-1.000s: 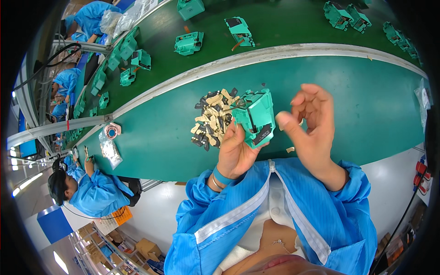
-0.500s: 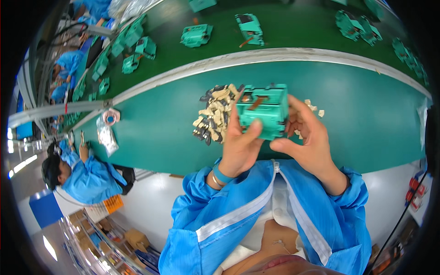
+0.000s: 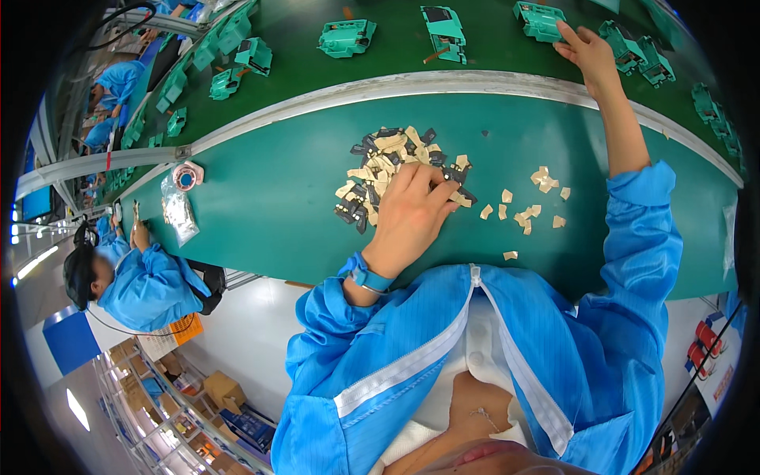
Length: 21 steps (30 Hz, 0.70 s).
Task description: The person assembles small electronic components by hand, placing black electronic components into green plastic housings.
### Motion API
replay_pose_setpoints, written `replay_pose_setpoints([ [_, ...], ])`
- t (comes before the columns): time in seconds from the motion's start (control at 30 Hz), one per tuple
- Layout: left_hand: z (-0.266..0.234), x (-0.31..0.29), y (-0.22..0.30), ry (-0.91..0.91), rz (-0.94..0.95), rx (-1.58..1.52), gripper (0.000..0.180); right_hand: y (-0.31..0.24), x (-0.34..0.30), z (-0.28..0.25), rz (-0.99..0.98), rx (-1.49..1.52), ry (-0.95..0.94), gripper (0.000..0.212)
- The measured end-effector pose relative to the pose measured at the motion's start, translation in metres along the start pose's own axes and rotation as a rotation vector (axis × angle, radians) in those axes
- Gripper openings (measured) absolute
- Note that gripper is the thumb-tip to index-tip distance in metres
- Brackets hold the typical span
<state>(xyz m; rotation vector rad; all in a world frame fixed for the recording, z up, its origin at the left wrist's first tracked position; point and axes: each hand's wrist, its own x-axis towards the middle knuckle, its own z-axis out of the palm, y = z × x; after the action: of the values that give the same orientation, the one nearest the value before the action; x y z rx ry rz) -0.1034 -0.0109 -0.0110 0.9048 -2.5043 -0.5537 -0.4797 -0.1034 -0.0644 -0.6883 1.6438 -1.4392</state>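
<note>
The left hand (image 3: pixel 410 207) was palm down, fingers (image 3: pixel 434 179) curled; the right arm (image 3: pixel 622 131) was outstretched, the right hand (image 3: pixel 590 57) slightly bent.

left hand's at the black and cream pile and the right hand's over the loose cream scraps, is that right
Not quite: the head view shows the right hand beyond the pale rail, at a green housing, not over the loose cream scraps. The left hand is at the black and cream pile, as you say.
</note>
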Motion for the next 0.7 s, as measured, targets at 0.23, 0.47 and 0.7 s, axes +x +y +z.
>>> replay_pose_setpoints([
  [0.23, 0.002, 0.004, -0.010, -0.064, 0.017, -0.006, 0.018, -0.025, -0.133, 0.027, -0.324, -0.463, -0.061, 0.035],
  [0.47, -0.011, 0.006, 0.008, -0.050, -0.011, -0.220, 0.015, -0.016, -0.233, 0.066, -0.065, -0.192, -0.514, 0.016],
  [0.7, -0.006, 0.008, 0.042, 0.324, -0.476, -1.124, 0.026, 0.003, -0.259, 0.083, 0.139, 0.144, -0.545, 0.013],
])
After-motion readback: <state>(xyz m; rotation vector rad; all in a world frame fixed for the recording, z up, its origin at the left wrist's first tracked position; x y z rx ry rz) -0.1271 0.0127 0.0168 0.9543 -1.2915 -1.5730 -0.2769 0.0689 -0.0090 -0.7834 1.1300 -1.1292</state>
